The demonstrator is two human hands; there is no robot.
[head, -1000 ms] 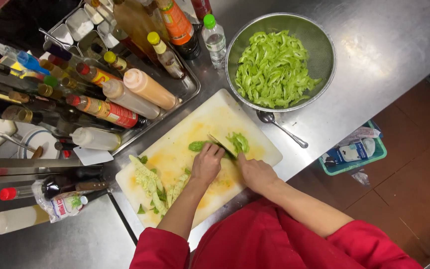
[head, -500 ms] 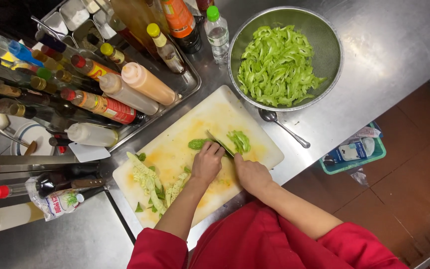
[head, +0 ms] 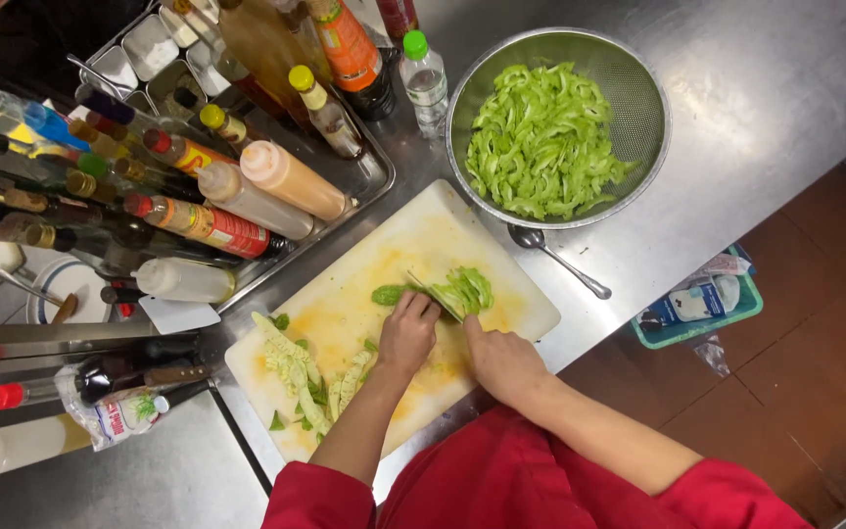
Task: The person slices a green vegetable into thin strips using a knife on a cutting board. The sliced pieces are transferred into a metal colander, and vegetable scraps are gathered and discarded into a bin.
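— Looking at the surface (head: 795, 88) first: what is it, and what room?

— Brushed steel, with brown floor tiles past its edge at 4 o'clock. A stained white cutting board (head: 364, 304) lies on it, right in front of a person in red sleeves.

— And the hands?

— The left hand (head: 408, 333) is curled, fingertips pressing down on a green vegetable (head: 391, 293) at the board's middle. The right hand (head: 501, 360) is closed around a knife handle; the knife (head: 433, 296) blade slants toward 11 o'clock and meets the vegetable just beside the left fingertips.

— How does the vegetable look?

— Pale to bright green. The uncut end pokes out at 9 o'clock of the blade, and a small heap of cut slices (head: 467, 289) sits at 3 o'clock of it, touching the blade.

— Farther out?

— Paler trimmings (head: 296, 367) lie at the board's 8 o'clock end. At 1 o'clock a metal colander (head: 653, 118) holds many more green slices, with a spoon (head: 555, 260) beside its lower rim. At 10 o'clock a steel tray (head: 374, 176) is crowded with sauce bottles.
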